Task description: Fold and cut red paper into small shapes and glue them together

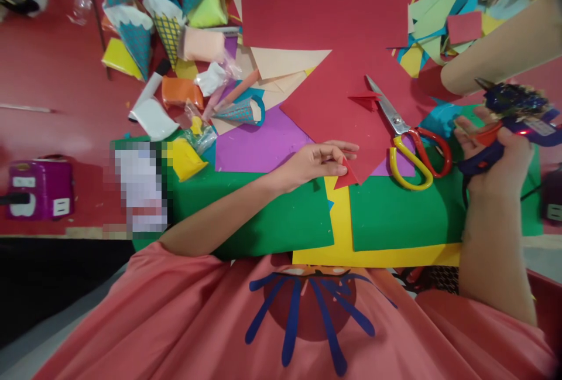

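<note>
My left hand [317, 163] pinches a small folded red paper piece [346, 175] between thumb and fingers, above the green and yellow sheets. On the right, my right hand [500, 154] grips a dark blue hot glue gun [494, 149] with an orange trigger; a red light glows on its body and its nozzle end is crusted. Between my hands lie scissors [397, 123] with one yellow and one red handle, blades partly over red paper [325, 105]. Another folded red paper piece [365, 98] rests by the blade tips.
Paper cones [132, 37] with white tops and packets of coloured clay [202, 45] crowd the upper left. Green sheets [263, 216] and a yellow sheet [342, 254] line the front edge. Paper scraps [439, 11] and a cardboard tube [496, 46] lie upper right. A purple box [41, 190] sits far left.
</note>
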### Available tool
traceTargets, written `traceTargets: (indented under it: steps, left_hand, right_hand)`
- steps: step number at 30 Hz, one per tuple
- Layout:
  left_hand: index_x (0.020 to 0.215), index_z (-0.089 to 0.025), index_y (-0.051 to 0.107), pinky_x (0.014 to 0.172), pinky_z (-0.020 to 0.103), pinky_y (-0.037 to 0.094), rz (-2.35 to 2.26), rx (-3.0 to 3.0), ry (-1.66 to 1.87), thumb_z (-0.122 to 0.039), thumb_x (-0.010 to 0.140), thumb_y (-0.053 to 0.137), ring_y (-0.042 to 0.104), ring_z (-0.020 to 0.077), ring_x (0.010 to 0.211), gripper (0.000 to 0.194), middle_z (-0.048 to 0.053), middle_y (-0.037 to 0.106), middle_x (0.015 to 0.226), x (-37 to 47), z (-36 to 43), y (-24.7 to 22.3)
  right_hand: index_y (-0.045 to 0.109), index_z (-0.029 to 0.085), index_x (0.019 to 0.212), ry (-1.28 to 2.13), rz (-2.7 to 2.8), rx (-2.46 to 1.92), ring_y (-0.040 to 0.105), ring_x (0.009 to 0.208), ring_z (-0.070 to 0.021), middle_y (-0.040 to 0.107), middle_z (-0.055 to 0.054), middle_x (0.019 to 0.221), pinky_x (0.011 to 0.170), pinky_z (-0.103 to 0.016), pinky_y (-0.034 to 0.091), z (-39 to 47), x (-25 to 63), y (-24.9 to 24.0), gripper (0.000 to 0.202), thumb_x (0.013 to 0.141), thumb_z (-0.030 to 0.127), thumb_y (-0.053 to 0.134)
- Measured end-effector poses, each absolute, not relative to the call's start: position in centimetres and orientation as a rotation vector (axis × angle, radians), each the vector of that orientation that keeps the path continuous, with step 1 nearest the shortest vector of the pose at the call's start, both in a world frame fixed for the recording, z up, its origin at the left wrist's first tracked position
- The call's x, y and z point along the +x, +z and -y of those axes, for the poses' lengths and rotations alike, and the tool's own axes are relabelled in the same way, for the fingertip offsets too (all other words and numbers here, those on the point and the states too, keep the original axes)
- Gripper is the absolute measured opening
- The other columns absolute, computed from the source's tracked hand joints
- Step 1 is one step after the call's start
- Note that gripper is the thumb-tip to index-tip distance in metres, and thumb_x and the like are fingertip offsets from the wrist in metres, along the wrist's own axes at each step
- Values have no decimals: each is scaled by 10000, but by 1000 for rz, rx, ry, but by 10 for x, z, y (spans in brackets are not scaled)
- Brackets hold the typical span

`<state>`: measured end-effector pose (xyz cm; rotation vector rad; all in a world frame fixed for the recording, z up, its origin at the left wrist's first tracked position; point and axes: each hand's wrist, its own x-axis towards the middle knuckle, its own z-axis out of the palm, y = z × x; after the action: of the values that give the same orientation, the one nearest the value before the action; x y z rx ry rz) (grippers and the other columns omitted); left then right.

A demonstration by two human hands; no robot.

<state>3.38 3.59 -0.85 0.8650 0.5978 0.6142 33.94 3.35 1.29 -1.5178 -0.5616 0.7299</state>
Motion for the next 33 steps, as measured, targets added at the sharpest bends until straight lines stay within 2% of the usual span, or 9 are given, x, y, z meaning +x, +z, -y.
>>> traceTargets:
  steps: [4,15,19,21,23,25,28,30,33]
  left_hand:
    - [690,-133,646,1011,403,432,-585,872,613,-292,689,802,600,201,1151,223,95,601,1276,34,-36,-9]
    - [699,-126,640,1021,433,422,-588,868,609,-328,674,813,606,219,1149,267,106,608,1268,34,-37,-12]
    - [689,-129,627,984,395,452,-596,855,622,-329,672,814,619,208,1132,275,97,630,1240,35,-36,-10]
    - [688,-133,608,948,366,475,-606,837,646,-345,676,812,644,189,1081,294,87,658,1191,34,-37,-8]
    - [692,-142,576,890,329,500,-621,832,683,-378,676,810,675,160,981,333,67,698,1084,33,-38,-6]
    - [699,-159,543,791,278,515,-667,853,723,-423,666,808,680,121,837,375,25,712,910,32,-40,-5]
    - [722,-177,540,607,206,469,-775,912,785,-480,633,812,596,65,632,417,-42,622,688,29,-42,-5]
    - [735,-177,554,541,190,429,-824,956,826,-486,622,817,537,46,576,421,-57,571,655,27,-44,-5]
    - [758,-172,590,546,185,423,-875,1025,887,-461,652,805,523,38,585,375,-51,581,685,23,-48,-6]
  right_hand:
    - [552,231,655,698,523,-1408,734,694,-130,698,16,675,669,-242,544,-31,343,15,271,650,8,398]
    - [529,253,707,625,525,-1587,739,688,-151,744,-22,734,628,-261,573,-22,352,14,299,700,-25,421]
    - [530,269,726,555,495,-1530,724,650,-145,674,43,654,566,-245,542,-12,350,18,344,619,-50,457]
    - [513,286,718,453,436,-1532,710,608,-142,598,87,548,470,-214,475,-4,343,23,372,560,-44,448]
    - [561,313,753,430,546,-1482,702,607,-147,617,93,571,424,-217,422,5,333,30,380,541,15,457]
    - [597,291,674,566,674,-1494,659,520,-150,655,49,598,393,-244,385,14,320,37,293,522,53,519]
    - [655,218,605,877,863,-1528,578,394,-122,685,-37,630,335,-245,294,19,300,44,149,569,115,555]
    - [681,186,635,1134,916,-1476,567,375,-138,679,-63,624,327,-252,304,14,287,44,98,591,145,604]
    - [671,166,665,1390,898,-1408,569,394,-130,674,-50,640,332,-239,325,-1,269,41,56,627,207,670]
